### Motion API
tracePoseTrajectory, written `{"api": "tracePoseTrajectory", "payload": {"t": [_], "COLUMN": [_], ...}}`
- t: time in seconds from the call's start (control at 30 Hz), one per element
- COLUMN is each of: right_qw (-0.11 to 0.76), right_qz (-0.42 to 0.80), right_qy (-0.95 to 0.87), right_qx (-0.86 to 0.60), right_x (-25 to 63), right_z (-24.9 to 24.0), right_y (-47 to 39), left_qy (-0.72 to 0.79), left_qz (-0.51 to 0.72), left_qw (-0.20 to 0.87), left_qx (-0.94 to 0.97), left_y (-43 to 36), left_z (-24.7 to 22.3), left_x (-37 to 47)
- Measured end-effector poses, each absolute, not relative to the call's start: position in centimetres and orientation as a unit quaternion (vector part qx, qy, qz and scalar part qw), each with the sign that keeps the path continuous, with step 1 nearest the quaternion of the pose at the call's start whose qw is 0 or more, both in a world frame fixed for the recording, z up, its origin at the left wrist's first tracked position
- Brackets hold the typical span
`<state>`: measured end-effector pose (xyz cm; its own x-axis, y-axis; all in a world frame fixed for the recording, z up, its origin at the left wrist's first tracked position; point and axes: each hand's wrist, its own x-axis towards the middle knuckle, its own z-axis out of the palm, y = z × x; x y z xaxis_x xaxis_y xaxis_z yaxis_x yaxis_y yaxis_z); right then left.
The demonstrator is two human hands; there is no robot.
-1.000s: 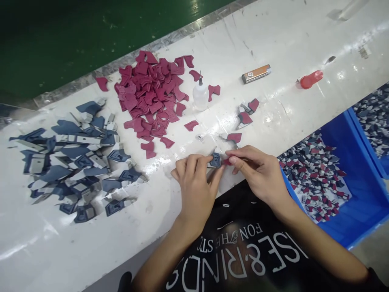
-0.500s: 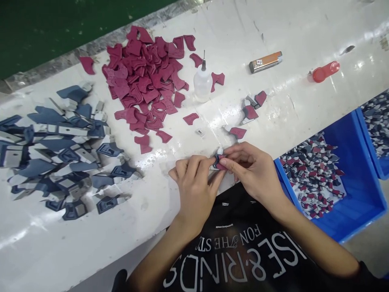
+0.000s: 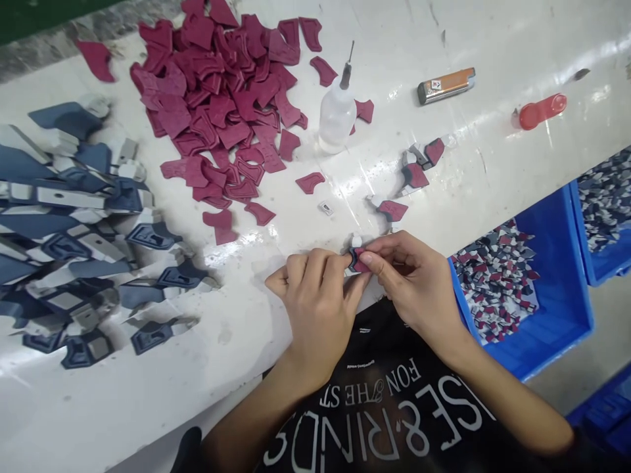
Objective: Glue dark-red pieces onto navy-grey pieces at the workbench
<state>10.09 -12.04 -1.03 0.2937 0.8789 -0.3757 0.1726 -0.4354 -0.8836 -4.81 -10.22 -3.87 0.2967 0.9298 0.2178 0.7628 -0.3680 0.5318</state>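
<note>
Together, the left hand (image 3: 315, 299) and the right hand (image 3: 411, 279) pinch one small piece of dark blue and maroon shaped material (image 3: 357, 261) between their fingertips, at the near edge of the glossy white bench (image 3: 483, 46). Beyond this piece stands one clear squeeze bottle with a needle tip (image 3: 337, 115). Left of the bottle sprawls one pile of maroon cut shapes (image 3: 221, 98), too many to count; further left lies one heap of blue and grey shapes (image 3: 73, 230). Right of the bottle lie one orange lighter (image 3: 446, 85) and one red cap (image 3: 542, 110). Three joined pieces (image 3: 414, 172) rest between bottle and hands. Two blue plastic bins (image 3: 552, 315) sit right of the hands.
</note>
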Motion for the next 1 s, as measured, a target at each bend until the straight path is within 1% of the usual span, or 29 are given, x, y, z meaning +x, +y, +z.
{"api": "tracePoseTrajectory", "payload": {"t": [0.3, 0.57, 0.73, 1.0], "right_qw": [0.351, 0.364, 0.365, 0.311], "right_qz": [0.437, 0.426, 0.4, 0.384], "right_qy": [-0.386, -0.373, -0.399, -0.452], "right_qx": [-0.733, -0.739, -0.74, -0.743], "right_x": [9.9, 9.71, 9.47, 9.27], "right_z": [-0.37, -0.6, -0.82, -0.53], "right_y": [-11.89, -11.98, -12.04, -12.0], "left_qy": [0.533, 0.539, 0.54, 0.543], "left_qz": [0.247, 0.246, 0.239, 0.252], "left_qw": [0.163, 0.171, 0.181, 0.183], "left_qx": [0.792, 0.788, 0.786, 0.78], "left_y": [-10.13, -10.01, -10.02, -9.96], "left_z": [-4.15, -4.12, -4.14, -4.17], "left_x": [-4.67, -4.66, -4.67, -4.58]}}
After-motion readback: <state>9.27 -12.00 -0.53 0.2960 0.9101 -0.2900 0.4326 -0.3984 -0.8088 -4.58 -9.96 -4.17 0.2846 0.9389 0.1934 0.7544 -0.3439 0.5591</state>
